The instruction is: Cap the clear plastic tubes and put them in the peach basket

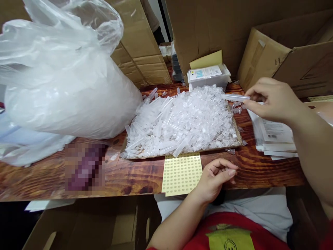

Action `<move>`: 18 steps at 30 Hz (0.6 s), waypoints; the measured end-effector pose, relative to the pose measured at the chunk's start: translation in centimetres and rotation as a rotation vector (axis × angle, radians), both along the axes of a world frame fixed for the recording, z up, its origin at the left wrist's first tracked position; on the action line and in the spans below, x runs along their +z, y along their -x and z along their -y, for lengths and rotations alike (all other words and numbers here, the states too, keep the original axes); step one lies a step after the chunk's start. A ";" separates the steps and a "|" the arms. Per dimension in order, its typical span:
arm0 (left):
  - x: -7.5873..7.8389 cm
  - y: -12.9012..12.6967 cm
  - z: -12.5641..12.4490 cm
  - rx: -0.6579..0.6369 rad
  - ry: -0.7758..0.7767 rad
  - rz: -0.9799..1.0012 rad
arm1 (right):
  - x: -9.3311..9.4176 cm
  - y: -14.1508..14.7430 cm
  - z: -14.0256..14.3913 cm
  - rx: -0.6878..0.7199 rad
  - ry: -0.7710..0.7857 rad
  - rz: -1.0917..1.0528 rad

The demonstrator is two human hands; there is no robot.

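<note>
My right hand (pixel 273 99) pinches a clear plastic tube (pixel 235 97) by one end, holding it level above the right edge of a heap of clear tubes and caps (pixel 182 121). The heap lies on a flat cardboard sheet (pixel 182 152) on the wooden table (pixel 135 175). My left hand (pixel 217 178) rests at the table's near edge with fingers loosely curled and nothing visible in them. It sits just right of a yellow sheet of small round stickers (pixel 182 173).
A big clear plastic bag (pixel 65 76) fills the left of the table. Cardboard boxes (pixel 293 59) stand behind and to the right. A small labelled packet (pixel 208 74) lies at the back. White labelled envelopes (pixel 275 137) lie on the right. A blurred patch (pixel 84 168) is near the front left.
</note>
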State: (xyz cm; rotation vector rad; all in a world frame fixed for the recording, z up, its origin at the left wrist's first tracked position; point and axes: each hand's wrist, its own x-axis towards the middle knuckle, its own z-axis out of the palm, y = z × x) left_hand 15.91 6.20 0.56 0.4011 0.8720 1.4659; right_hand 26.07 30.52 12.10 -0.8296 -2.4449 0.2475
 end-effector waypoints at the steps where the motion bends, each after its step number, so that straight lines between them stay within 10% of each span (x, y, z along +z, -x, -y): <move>1: 0.0 0.0 0.0 0.006 0.000 -0.006 | -0.4 -1.1 0.6 0.019 0.005 -0.063; 11: 0.4 -0.3 -0.4 0.103 0.045 -0.038 | -4.0 -11.3 6.8 0.030 0.310 -0.170; 18: 0.4 -0.8 -0.8 0.163 0.087 -0.019 | -4.9 -11.5 10.3 0.287 0.233 -0.125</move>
